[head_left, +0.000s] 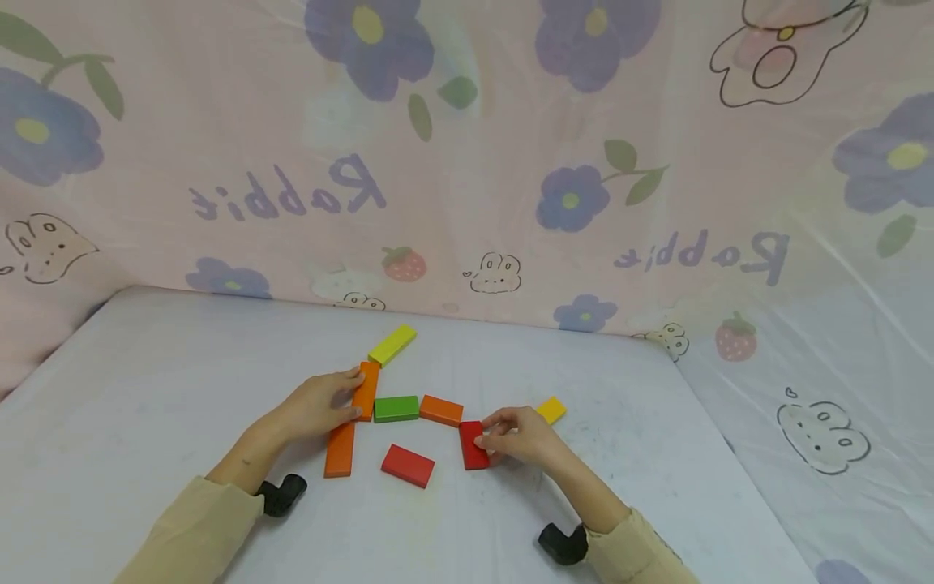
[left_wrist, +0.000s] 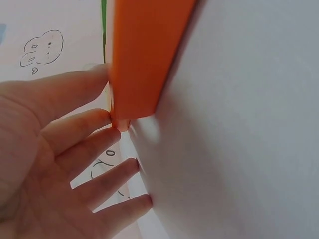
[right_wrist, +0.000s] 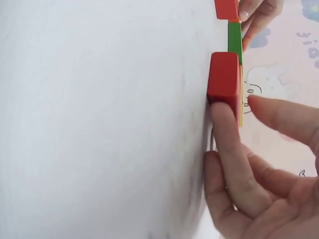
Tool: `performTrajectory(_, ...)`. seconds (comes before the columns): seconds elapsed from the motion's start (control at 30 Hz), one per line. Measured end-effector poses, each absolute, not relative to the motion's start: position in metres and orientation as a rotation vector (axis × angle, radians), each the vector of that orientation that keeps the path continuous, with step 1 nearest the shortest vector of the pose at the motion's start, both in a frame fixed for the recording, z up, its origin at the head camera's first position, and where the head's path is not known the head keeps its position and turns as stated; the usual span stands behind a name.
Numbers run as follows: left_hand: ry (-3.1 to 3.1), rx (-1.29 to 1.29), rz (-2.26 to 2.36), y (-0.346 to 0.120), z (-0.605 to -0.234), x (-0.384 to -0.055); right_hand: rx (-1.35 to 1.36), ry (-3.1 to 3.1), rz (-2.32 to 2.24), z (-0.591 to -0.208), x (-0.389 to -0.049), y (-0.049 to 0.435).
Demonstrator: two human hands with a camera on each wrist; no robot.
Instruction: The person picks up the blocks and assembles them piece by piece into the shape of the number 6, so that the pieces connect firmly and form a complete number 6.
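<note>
My left hand (head_left: 319,405) touches the upper orange block (head_left: 366,391) with thumb and index finger at its left edge, fingers fairly straight. Directly below lies another orange block (head_left: 339,450); a lime-yellow block (head_left: 392,345) meets the upper end. A green block (head_left: 396,410) and a short orange block (head_left: 441,410) run rightward from it. My right hand (head_left: 524,438) is at the red block (head_left: 473,444) ending this row. In the right wrist view one finger (right_wrist: 227,124) meets that block's end, while the thumb is apart from it.
A second red block (head_left: 408,466) lies alone between the hands, nearer to me. Behind the right hand sits a yellow block (head_left: 551,410). The white tabletop (head_left: 182,365) ends at a patterned pink curtain (head_left: 467,162). Black wrist pieces (head_left: 563,543) hang below both cuffs.
</note>
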State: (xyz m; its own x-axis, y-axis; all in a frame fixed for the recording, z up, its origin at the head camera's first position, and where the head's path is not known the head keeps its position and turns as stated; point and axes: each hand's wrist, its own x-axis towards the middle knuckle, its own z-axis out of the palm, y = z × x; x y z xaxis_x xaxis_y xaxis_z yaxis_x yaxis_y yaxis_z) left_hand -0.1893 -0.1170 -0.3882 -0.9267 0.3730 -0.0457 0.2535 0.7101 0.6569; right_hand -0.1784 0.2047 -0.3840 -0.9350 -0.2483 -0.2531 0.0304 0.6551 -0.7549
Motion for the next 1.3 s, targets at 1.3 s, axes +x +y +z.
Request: performTrajectory(1.3, 2.748, 0.504, 0.990, -0.118, -0.389, -0.189, -0.288, 2.903, -1.064, -0.382, -0.195, 0.287)
